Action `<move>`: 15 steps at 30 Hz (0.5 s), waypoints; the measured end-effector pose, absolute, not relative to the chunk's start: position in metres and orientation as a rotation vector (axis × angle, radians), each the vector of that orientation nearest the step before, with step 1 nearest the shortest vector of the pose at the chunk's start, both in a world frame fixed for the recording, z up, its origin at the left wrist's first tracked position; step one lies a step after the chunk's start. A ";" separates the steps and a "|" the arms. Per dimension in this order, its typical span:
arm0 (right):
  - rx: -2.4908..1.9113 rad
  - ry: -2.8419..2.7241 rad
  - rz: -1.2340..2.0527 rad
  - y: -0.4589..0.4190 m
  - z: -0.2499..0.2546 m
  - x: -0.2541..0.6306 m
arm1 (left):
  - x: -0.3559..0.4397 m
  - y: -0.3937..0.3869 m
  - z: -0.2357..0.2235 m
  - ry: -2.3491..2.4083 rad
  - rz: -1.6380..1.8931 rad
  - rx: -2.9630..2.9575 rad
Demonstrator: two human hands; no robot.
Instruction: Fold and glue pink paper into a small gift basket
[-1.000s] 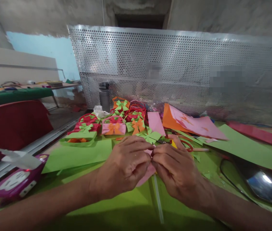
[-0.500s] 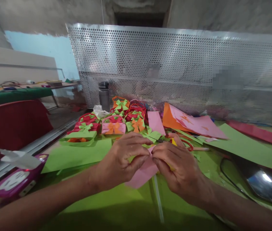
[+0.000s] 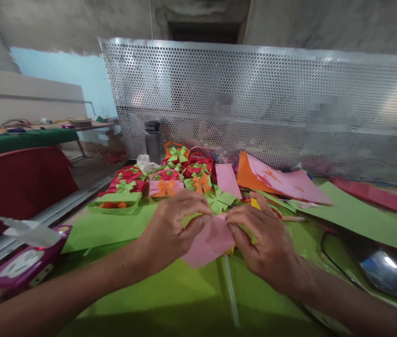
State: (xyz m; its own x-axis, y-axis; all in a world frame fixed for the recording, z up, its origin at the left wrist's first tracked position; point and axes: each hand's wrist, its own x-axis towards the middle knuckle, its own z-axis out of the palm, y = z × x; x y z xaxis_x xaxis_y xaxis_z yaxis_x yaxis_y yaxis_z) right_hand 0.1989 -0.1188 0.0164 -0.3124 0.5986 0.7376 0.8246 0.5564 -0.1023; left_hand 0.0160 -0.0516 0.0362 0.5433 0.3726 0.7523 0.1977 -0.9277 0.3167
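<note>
A small pink paper piece [image 3: 209,241] is held just above the green-covered table [image 3: 191,299], in the middle of the view. My left hand [image 3: 173,229] pinches its upper left edge with thumb and fingers closed. My right hand [image 3: 264,238] pinches its upper right edge the same way. The two hands nearly meet over the paper. A folded green paper bow [image 3: 221,200] lies just beyond my fingers.
Several paper baskets with bows [image 3: 165,180] cluster at the back left beside a grey bottle [image 3: 153,141]. Pink and orange sheets [image 3: 282,180] and a green sheet [image 3: 356,213] lie right. A purple tape dispenser [image 3: 23,264] sits left, a perforated metal screen [image 3: 271,103] behind.
The pink paper, mostly hidden between my fingers a second ago, now shows as a wider piece. Both hands have risen slightly and moved a little apart.
</note>
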 end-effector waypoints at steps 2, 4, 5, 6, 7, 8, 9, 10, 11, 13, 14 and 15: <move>-1.152 -2.002 -0.405 -0.117 0.015 0.201 | 0.012 -0.054 0.039 0.634 1.397 2.523; -1.145 -1.990 -0.426 -0.115 0.014 0.202 | 0.010 -0.057 0.041 0.746 1.334 2.481; -1.144 -1.986 -0.429 -0.115 0.013 0.202 | 0.010 -0.059 0.041 0.778 1.253 2.466; -1.143 -1.984 -0.429 -0.115 0.013 0.201 | 0.011 -0.061 0.040 0.793 1.157 2.451; -1.140 -1.986 -0.427 -0.115 0.012 0.200 | 0.012 -0.062 0.039 0.787 1.066 2.424; -1.135 -1.996 -0.420 -0.116 0.011 0.199 | 0.014 -0.063 0.037 0.766 0.987 2.387; -1.132 -2.011 -0.410 -0.117 0.010 0.198 | 0.017 -0.063 0.035 0.737 0.931 2.334; -1.127 -2.031 -0.400 -0.118 0.010 0.196 | 0.019 -0.063 0.033 0.711 0.889 2.274; -1.123 -2.053 -0.392 -0.119 0.010 0.195 | 0.021 -0.063 0.031 0.691 0.858 2.213; -1.120 -2.082 -0.377 -0.121 0.009 0.193 | 0.024 -0.062 0.028 0.666 0.824 2.127; -1.121 -2.085 -0.371 -0.121 0.009 0.193 | 0.024 -0.062 0.026 0.656 0.822 2.113; -1.119 -2.084 -0.367 -0.121 0.009 0.193 | 0.024 -0.061 0.025 0.643 0.825 2.118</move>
